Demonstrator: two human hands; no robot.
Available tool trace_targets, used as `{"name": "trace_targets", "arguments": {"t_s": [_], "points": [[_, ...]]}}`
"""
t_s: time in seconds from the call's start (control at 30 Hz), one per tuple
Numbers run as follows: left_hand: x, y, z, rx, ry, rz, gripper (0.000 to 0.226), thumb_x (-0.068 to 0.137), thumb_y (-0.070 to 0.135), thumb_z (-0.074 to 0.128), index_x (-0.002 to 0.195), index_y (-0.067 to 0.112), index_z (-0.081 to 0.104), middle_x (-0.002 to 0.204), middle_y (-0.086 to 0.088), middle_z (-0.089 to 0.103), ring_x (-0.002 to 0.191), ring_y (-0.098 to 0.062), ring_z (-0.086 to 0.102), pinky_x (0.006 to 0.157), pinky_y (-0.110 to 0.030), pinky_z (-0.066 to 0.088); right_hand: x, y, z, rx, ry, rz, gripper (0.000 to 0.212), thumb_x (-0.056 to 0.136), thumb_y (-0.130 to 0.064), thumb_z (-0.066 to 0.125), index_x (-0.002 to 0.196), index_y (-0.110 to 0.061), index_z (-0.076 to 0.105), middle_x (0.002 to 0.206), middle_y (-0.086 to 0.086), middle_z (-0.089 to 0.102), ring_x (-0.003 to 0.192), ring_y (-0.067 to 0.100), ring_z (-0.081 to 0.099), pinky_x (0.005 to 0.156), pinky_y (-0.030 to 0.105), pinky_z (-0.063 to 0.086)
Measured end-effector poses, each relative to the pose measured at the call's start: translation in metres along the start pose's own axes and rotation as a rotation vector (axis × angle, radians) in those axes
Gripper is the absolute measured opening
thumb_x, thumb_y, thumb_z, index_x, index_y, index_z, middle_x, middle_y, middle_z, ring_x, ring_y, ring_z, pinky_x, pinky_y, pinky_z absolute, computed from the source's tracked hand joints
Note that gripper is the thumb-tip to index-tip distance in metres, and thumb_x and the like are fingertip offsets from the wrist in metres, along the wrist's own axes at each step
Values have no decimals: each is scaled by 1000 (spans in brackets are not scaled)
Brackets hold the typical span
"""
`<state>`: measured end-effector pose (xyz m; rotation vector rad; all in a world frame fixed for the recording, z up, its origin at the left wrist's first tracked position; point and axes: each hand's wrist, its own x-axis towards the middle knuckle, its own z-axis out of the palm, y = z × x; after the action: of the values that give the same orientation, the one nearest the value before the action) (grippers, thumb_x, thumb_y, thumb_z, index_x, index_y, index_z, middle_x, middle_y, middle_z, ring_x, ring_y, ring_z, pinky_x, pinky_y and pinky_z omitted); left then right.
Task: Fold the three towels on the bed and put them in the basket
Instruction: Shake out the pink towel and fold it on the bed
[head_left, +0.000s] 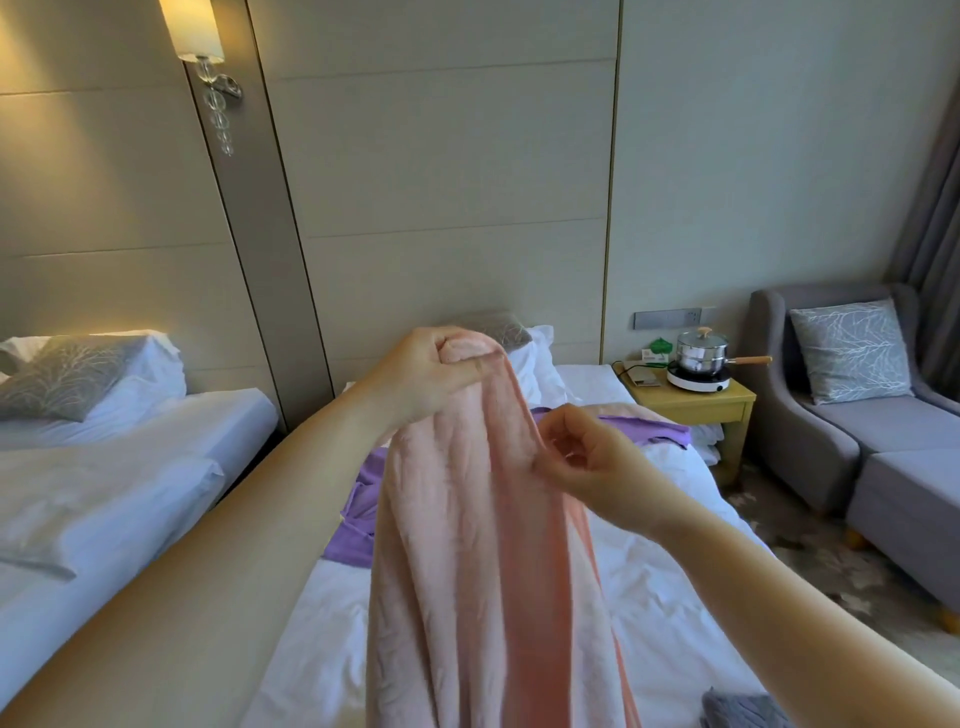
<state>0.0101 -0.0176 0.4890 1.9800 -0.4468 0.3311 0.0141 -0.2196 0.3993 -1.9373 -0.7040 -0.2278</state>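
Observation:
A pink towel (483, 571) hangs in front of me over the white bed (670, 587). My left hand (431, 374) grips its top corner, raised high. My right hand (587, 462) pinches the towel's right edge a little lower. Behind the pink towel a purple towel (358, 509) lies spread on the bed, and part of it also shows at the far right of the bed. A grey towel (743, 709) lies at the bed's near right corner. No basket is in view.
A second white bed (130, 467) with a grey cushion stands to the left. A wooden bedside table (696, 400) at the right carries a steel pot on a hotplate. A grey armchair (841, 395) and footstool stand further right.

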Motion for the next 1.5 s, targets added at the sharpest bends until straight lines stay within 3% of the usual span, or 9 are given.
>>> {"name": "trace_targets", "arguments": {"t_s": [0.2, 0.37, 0.5, 0.7, 0.8, 0.97, 1.2, 1.3, 1.5], "points": [[7, 12, -4, -161, 148, 90, 9, 88, 16, 66, 86, 25, 69, 73, 20, 70, 73, 6, 64, 68, -11, 48, -23, 41, 10, -263, -133, 118, 12, 79, -8, 57, 86, 1, 60, 88, 12, 61, 84, 26, 59, 82, 41, 49], [3, 16, -28, -487, 410, -11, 12, 87, 28, 66, 83, 17, 63, 62, 9, 68, 62, -5, 65, 57, -18, 53, -30, 61, -1, -188, -136, 310, 22, 93, -18, 54, 89, 1, 64, 80, 6, 59, 75, 19, 54, 68, 25, 41], [3, -7, -39, -110, 454, -154, 12, 82, 23, 70, 85, 11, 68, 77, -3, 65, 72, -15, 60, 66, -24, 47, -17, 33, -17, 13, 28, 360, 34, 97, -41, 43, 91, -22, 71, 83, -15, 69, 78, 1, 62, 71, 15, 44], [-18, -39, 16, 96, -257, -135, 80, 58, 47, 83, 129, 30, 51, 129, 20, 54, 115, 6, 51, 95, -11, 40, 10, -21, -9, -47, -114, 84, 59, 94, -48, 41, 90, 9, 54, 74, 10, 49, 69, 25, 45, 68, 38, 40], [-20, -51, 33, 164, -417, -108, 42, 67, 38, 83, 104, 39, 64, 101, 27, 64, 95, 10, 58, 86, -14, 46, 15, -28, -11, -13, -182, 51, 55, 95, -43, 43, 99, 10, 57, 93, 28, 61, 84, 44, 54, 78, 52, 48], [-7, -39, 23, 175, -197, 30, 24, 75, 21, 80, 78, 5, 63, 67, 6, 48, 62, -6, 42, 60, -19, 34, 1, -9, -23, -138, -155, 56, 29, 93, -37, 53, 80, -12, 58, 70, -3, 52, 62, 10, 47, 60, 16, 35], [15, -8, -2, 119, 163, 177, 14, 78, 1, 71, 78, 14, 65, 73, 2, 60, 68, -4, 50, 64, -17, 40, -21, 21, -33, -146, -196, 248, 15, 86, -16, 57, 89, -26, 68, 82, -7, 68, 75, 2, 62, 66, 13, 47], [20, -8, -16, 122, 309, 152, 8, 78, 6, 73, 83, 6, 66, 78, -2, 60, 71, -9, 51, 64, -17, 40, -25, 34, -36, -280, -194, 299, 31, 78, -19, 51, 102, -1, 60, 101, 16, 64, 93, 29, 60, 84, 38, 48], [17, -32, -32, 211, 579, -10, 9, 79, 16, 69, 84, 18, 62, 78, 9, 60, 73, -10, 54, 60, -15, 40, -28, 57, -38, -518, -251, 344, 24, 84, -20, 49, 81, 2, 55, 85, 11, 55, 72, 18, 48, 60, 29, 34]]}}
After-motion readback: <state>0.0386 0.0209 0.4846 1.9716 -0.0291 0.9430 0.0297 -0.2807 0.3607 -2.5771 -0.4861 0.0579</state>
